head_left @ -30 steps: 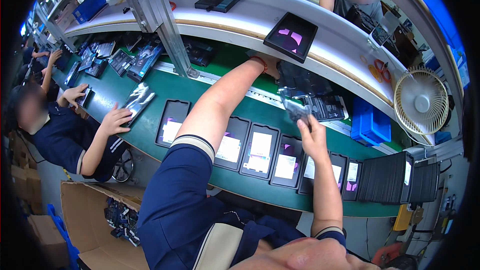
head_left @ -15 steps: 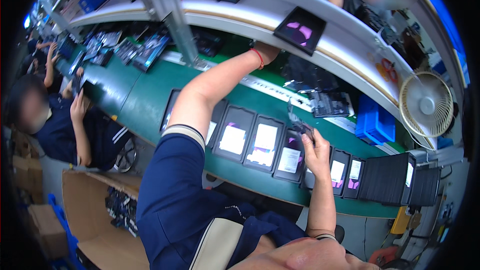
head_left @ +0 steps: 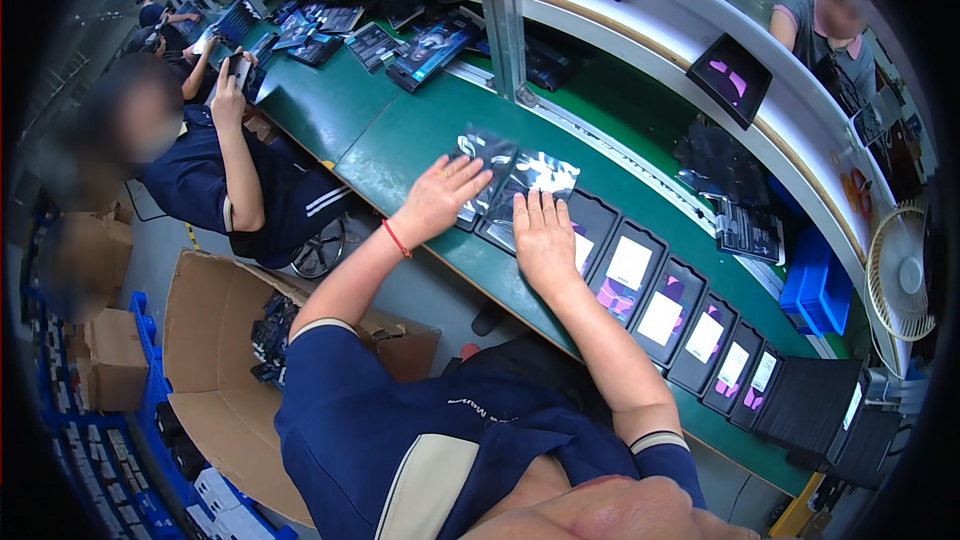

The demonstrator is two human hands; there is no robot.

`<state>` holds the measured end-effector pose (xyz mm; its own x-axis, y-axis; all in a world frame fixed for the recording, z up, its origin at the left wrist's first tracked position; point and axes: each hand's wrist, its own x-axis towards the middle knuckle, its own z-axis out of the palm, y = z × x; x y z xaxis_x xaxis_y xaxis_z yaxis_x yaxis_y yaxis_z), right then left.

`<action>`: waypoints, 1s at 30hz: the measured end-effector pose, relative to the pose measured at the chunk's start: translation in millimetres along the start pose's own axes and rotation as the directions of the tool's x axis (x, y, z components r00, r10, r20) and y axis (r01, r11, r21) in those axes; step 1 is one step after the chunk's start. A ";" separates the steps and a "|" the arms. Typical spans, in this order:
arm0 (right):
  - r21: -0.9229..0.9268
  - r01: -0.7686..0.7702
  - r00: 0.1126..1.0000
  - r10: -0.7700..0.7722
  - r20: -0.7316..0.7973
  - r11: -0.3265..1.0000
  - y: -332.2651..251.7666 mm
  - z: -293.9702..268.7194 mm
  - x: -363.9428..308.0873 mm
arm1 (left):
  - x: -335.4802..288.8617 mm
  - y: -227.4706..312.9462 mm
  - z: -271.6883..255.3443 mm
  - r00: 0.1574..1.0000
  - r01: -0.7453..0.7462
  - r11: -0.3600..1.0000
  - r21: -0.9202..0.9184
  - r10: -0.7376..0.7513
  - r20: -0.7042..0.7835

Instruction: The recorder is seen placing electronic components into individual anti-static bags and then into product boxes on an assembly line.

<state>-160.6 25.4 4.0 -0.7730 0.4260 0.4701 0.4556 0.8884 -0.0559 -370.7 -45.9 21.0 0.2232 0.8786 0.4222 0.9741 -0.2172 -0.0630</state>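
Two flat hands, gripping nothing: left hand [head_left: 440, 198] pressing one shiny bag [head_left: 484, 162], right hand [head_left: 543, 237] on the next bag [head_left: 535, 180], both on the green belt [head_left: 390, 130]. Best pressed evenly, fingers spread, clear of neighbouring trays [head_left: 628, 270].

My left hand [head_left: 440, 198] and right hand [head_left: 543, 235] lie flat, side by side, on 2 foil bags [head_left: 520, 180] on the counter [head_left: 400, 130]. A row of trays [head_left: 665, 305] runs right of my right hand along the near edge. An upright post [head_left: 505, 20] stands behind the bags. A cardboard box [head_left: 215, 360] sits on the floor, lower left. A fan [head_left: 900, 270] stands at far right.
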 end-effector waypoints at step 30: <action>-0.290 -0.332 0.929 0.365 0.066 0.898 264.2 -70.9 -41.8 | 236.4 87.4 70.4 0.927 -0.231 0.781 -0.581 0.357 0.112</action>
<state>23.4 230.1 32.0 -0.5809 0.7310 0.3581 0.7936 0.6065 0.0494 -230.3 172.8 51.7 0.5588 0.7848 0.2680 0.6878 -0.6192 0.3788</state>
